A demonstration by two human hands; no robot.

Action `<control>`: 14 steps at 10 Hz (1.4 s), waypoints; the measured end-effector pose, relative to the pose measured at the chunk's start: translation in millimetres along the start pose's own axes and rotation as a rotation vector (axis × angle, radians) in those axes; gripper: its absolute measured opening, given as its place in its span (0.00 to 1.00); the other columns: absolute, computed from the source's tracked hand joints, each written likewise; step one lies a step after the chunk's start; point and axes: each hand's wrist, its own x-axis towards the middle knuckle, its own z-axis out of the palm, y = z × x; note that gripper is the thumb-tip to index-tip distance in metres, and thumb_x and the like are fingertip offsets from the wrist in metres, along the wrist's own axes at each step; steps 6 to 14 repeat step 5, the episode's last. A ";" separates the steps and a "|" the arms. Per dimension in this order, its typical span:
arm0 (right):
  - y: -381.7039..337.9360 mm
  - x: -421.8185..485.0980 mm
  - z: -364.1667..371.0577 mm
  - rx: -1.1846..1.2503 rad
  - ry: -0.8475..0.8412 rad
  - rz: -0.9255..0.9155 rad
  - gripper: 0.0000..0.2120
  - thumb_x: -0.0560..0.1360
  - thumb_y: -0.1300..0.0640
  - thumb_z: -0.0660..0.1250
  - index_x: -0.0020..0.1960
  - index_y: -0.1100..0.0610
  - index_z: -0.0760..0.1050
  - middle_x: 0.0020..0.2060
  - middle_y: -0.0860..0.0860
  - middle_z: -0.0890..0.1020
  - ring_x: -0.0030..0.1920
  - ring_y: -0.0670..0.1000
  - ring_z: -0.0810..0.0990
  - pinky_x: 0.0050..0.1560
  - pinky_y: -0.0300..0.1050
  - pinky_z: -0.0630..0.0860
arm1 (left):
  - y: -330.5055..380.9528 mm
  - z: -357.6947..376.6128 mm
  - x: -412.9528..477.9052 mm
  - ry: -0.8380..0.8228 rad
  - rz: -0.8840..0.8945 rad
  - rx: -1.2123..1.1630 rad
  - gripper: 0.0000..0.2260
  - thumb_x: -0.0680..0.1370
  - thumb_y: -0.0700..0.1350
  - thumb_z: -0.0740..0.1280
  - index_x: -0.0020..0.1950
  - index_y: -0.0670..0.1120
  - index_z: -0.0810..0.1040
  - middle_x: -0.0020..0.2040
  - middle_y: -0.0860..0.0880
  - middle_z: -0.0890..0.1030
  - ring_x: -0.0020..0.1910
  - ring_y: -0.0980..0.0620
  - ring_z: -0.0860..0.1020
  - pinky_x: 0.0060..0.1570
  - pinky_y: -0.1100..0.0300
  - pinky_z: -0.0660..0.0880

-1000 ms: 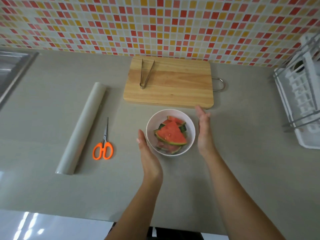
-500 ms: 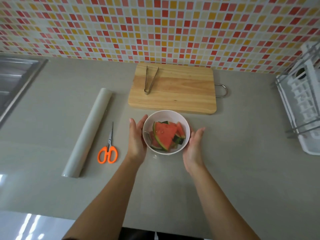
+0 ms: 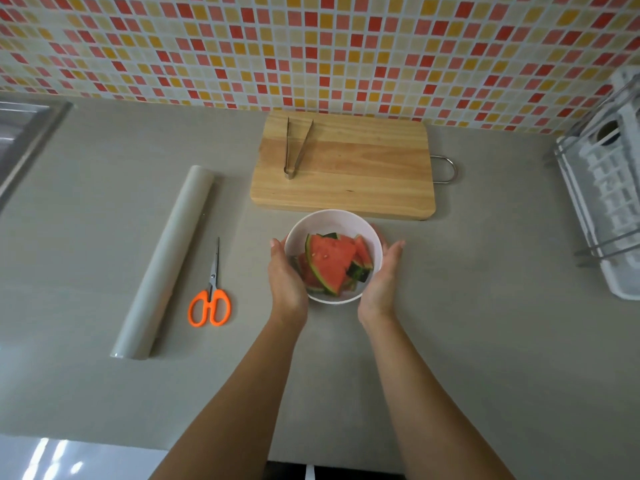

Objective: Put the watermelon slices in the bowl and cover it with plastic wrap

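A white bowl point(image 3: 332, 216) holds several red watermelon slices point(image 3: 329, 261) with green rind, just in front of the wooden cutting board point(image 3: 363, 174). My left hand point(image 3: 285, 278) cups the bowl's left side and my right hand point(image 3: 379, 282) cups its right side, with fingers wrapped round the wall. The bowl looks tipped slightly toward me. A roll of plastic wrap point(image 3: 166, 258) lies on the counter to the left, untouched.
Orange-handled scissors point(image 3: 210, 299) lie between the roll and the bowl. Metal tongs point(image 3: 294, 147) rest on the cutting board. A white dish rack point(image 3: 609, 202) stands at the right edge and a steel sink point(image 3: 20, 140) at the far left. A tiled wall runs behind.
Both hands closed in from beside the bowl and took hold of its sides. The bowl has turned and tipped a little between them.
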 end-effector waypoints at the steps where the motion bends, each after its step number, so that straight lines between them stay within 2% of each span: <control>1: 2.0 3.2 -4.6 -0.064 -0.012 0.018 0.31 0.77 0.36 0.42 0.65 0.52 0.72 0.59 0.51 0.79 0.60 0.46 0.77 0.55 0.39 0.73 | 1.1 -1.4 4.3 0.012 0.006 0.045 0.22 0.83 0.57 0.46 0.53 0.53 0.78 0.50 0.54 0.81 0.52 0.57 0.79 0.46 0.65 0.74; 2: -0.9 4.6 -5.7 -0.138 -0.056 0.009 0.28 0.78 0.38 0.40 0.53 0.48 0.77 0.49 0.43 0.81 0.47 0.34 0.79 0.42 0.26 0.74 | 3.7 -5.9 8.1 -0.028 0.058 0.136 0.23 0.82 0.59 0.44 0.65 0.53 0.74 0.52 0.60 0.78 0.51 0.65 0.77 0.52 0.65 0.72; 3: -4.9 3.1 -10.8 -0.163 -0.091 0.003 0.30 0.78 0.39 0.39 0.59 0.51 0.75 0.54 0.47 0.80 0.54 0.38 0.78 0.50 0.30 0.73 | 9.5 -8.8 1.6 -0.087 0.061 0.143 0.25 0.82 0.60 0.42 0.72 0.52 0.67 0.46 0.69 0.73 0.39 0.78 0.75 0.46 0.75 0.71; 4: -17.8 2.3 -20.3 -0.180 -0.085 -0.038 0.31 0.79 0.40 0.37 0.73 0.55 0.58 0.73 0.51 0.63 0.72 0.46 0.61 0.68 0.38 0.57 | 21.8 -16.9 -0.5 -0.129 0.051 0.164 0.29 0.82 0.61 0.40 0.78 0.46 0.54 0.62 0.66 0.69 0.53 0.77 0.73 0.54 0.81 0.65; 5: -42.1 1.3 -21.1 -0.232 -0.059 -0.100 0.29 0.80 0.43 0.37 0.75 0.55 0.51 0.76 0.49 0.53 0.74 0.44 0.52 0.69 0.38 0.48 | 47.8 -14.1 -4.3 -0.098 0.086 0.232 0.29 0.81 0.61 0.40 0.79 0.48 0.50 0.78 0.54 0.57 0.75 0.58 0.59 0.70 0.63 0.53; 14: -42.1 1.3 -21.1 -0.232 -0.059 -0.100 0.29 0.80 0.43 0.37 0.75 0.55 0.51 0.76 0.49 0.53 0.74 0.44 0.52 0.69 0.38 0.48 | 47.8 -14.1 -4.3 -0.098 0.086 0.232 0.29 0.81 0.61 0.40 0.79 0.48 0.50 0.78 0.54 0.57 0.75 0.58 0.59 0.70 0.63 0.53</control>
